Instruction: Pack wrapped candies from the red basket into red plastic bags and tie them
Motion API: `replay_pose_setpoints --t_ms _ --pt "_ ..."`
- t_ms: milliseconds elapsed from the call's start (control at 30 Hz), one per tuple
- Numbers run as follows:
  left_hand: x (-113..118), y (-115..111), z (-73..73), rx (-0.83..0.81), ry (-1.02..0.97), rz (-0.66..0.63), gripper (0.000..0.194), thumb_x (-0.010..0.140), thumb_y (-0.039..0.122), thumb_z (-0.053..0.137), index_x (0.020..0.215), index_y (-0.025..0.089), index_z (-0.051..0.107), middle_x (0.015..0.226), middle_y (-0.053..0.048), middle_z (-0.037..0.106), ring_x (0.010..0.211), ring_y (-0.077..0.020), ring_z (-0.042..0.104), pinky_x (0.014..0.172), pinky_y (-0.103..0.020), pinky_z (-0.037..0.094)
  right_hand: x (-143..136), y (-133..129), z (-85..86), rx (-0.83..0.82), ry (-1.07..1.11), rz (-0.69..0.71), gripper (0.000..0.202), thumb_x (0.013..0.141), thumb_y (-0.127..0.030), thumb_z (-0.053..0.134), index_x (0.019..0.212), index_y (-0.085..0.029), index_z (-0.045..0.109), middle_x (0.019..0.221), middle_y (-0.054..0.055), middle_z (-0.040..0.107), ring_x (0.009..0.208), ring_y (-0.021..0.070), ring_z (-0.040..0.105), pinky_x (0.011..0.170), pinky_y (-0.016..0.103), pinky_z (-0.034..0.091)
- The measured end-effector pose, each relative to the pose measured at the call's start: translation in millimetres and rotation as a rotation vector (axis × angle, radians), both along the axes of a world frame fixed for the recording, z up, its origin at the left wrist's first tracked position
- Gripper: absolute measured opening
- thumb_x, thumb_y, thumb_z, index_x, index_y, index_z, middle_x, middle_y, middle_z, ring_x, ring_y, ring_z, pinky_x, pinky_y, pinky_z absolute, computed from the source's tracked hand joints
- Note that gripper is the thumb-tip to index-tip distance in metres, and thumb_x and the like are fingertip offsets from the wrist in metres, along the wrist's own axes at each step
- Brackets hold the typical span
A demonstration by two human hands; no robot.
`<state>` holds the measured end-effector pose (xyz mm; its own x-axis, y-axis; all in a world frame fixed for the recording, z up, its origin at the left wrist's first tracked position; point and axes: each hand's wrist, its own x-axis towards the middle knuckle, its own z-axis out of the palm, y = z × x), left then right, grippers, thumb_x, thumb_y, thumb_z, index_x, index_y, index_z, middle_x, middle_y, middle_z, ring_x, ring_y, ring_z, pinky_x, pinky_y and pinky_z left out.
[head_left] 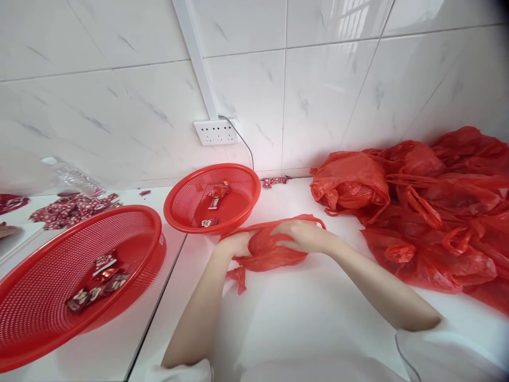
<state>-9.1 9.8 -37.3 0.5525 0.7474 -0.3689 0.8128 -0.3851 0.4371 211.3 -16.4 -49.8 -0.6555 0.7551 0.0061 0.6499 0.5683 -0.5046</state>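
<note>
A thin red plastic bag [274, 252] lies crumpled on the white table, just in front of the smaller red basket [170, 204]. At the bag's left end is my left hand [238, 244], its fingers partly hidden in the red plastic. My right hand [300, 236] rests over the bag's right part with its fingers spread apart. Inside the smaller basket are several wrapped sweets [214, 202]. What the bag holds, if anything, cannot be made out.
A large red basket [149, 217] with several wrapped pieces stands at the left. Behind it are a pile of patterned wrappers [73, 209] and a clear bottle [75, 178]. Red plastic bags [445, 212] are heaped at the right. A socket strip [217, 132] sits on the tiled wall.
</note>
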Motion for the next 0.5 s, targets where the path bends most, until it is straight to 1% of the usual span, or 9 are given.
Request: replay_pose_setpoints --t_ms 67,100,167,200,267,333,400,467,500 --pt "-1.5 0.5 -3.3 0.011 0.017 -0.015 0.038 0.069 0.018 0.060 0.106 0.021 0.065 0.084 -0.001 0.069 0.072 -0.0191 0.061 0.061 -0.027 0.046 -23.0 -10.0 2.0 0.077 0.169 0.186 0.029 0.096 -0.027 0.042 0.113 -0.022 0.065 0.112 0.005 0.067 0.103 0.0166 0.060 0.091 0.029 0.044" --pt "-2.5 0.7 -5.1 0.009 0.023 -0.019 0.038 0.068 0.017 0.061 0.106 0.021 0.064 0.085 0.000 0.069 0.072 -0.0188 0.061 0.062 -0.027 0.046 -36.4 -15.5 -1.2 0.093 0.199 0.296 0.028 0.097 -0.028 0.042 0.110 -0.023 0.067 0.111 0.004 0.067 0.103 0.0153 0.060 0.091 0.028 0.044" --pt "-4.4 1.1 -8.4 0.019 0.013 -0.021 0.041 0.067 0.016 0.062 0.107 0.022 0.064 0.090 0.000 0.069 0.075 -0.0183 0.061 0.065 -0.026 0.046 -64.1 -25.9 -16.5 0.123 0.154 0.452 0.027 0.096 -0.030 0.046 0.107 -0.023 0.069 0.113 0.005 0.065 0.103 0.0152 0.059 0.089 0.028 0.044" --pt "-5.2 1.2 -9.7 0.025 0.010 -0.020 0.042 0.067 0.016 0.062 0.108 0.022 0.063 0.091 0.000 0.069 0.074 -0.0181 0.061 0.065 -0.026 0.046 -77.0 -30.4 -27.3 0.154 0.103 0.477 0.026 0.094 -0.032 0.049 0.107 -0.023 0.070 0.117 0.007 0.063 0.107 0.0177 0.057 0.091 0.030 0.043" --pt "-5.7 1.7 -10.9 0.016 0.013 -0.013 0.043 0.067 0.016 0.062 0.110 0.022 0.062 0.090 -0.001 0.069 0.068 -0.0175 0.060 0.061 -0.027 0.046 -97.7 -36.9 -49.3 0.245 0.007 0.418 0.027 0.089 -0.035 0.058 0.107 -0.020 0.070 0.126 0.013 0.058 0.123 0.0268 0.048 0.100 0.041 0.037" --pt "-4.6 2.0 -10.2 -0.002 -0.001 -0.013 0.043 0.067 0.017 0.061 0.110 0.022 0.063 0.089 -0.002 0.070 0.065 -0.0176 0.060 0.059 -0.027 0.047 -108.5 -40.1 -63.3 0.285 -0.059 0.381 0.028 0.086 -0.034 0.062 0.106 -0.016 0.070 0.126 0.015 0.058 0.126 0.0303 0.044 0.105 0.047 0.030" --pt "-2.2 1.8 -7.5 -0.023 -0.012 -0.017 0.040 0.066 0.019 0.063 0.106 0.023 0.064 0.087 -0.002 0.070 0.065 -0.0184 0.061 0.059 -0.028 0.047 -107.0 -39.9 -62.1 0.241 -0.108 0.405 0.024 0.089 -0.030 0.057 0.099 -0.013 0.071 0.114 0.013 0.065 0.114 0.0273 0.054 0.102 0.045 0.034" --pt "0.4 0.6 -3.9 -0.022 -0.005 0.003 0.033 0.068 0.022 0.064 0.101 0.023 0.066 0.086 -0.001 0.071 0.068 -0.0187 0.061 0.061 -0.028 0.048 -93.3 -36.9 -44.9 0.106 -0.124 0.438 0.026 0.092 -0.028 0.051 0.088 -0.013 0.071 0.095 0.009 0.070 0.090 0.0211 0.061 0.087 0.037 0.043" --pt "1.4 -0.2 -2.2 -0.008 0.009 0.032 0.030 0.068 0.023 0.065 0.098 0.024 0.067 0.086 0.000 0.071 0.070 -0.0183 0.062 0.063 -0.028 0.048 -82.3 -34.7 -31.7 0.018 -0.115 0.439 0.028 0.093 -0.029 0.049 0.083 -0.014 0.071 0.087 0.006 0.070 0.078 0.0179 0.061 0.077 0.033 0.045"
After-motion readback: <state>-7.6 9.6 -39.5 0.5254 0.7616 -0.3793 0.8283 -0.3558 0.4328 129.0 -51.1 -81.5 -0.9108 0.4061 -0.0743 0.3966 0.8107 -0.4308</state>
